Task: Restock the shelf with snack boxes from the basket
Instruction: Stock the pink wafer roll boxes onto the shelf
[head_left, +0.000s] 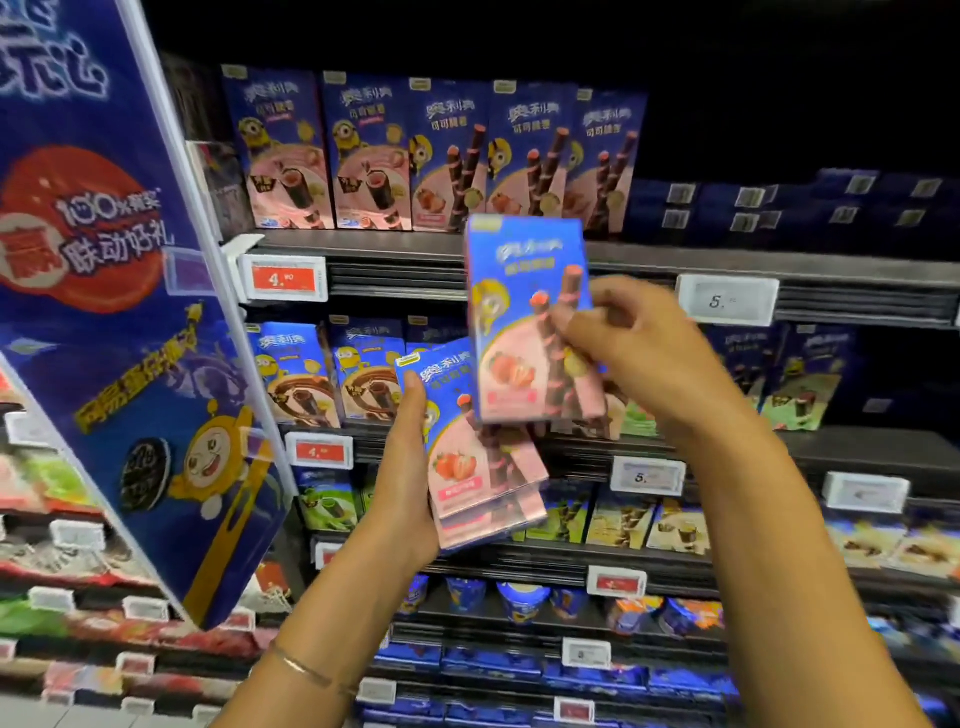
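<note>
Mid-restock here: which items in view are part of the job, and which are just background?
Job: raised strawberry box in the right hand; stack of strawberry boxes in the left hand; matching row on the top shelf.
Background: blue promo banner; price tags; chocolate boxes; tubs lower down.

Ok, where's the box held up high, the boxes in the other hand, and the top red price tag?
Raised box (519, 291): head view, on its blue upper front.
Stack of boxes (460, 467): head view, on the strawberry picture.
Red price tag (284, 279): head view, middle of its red label.
</note>
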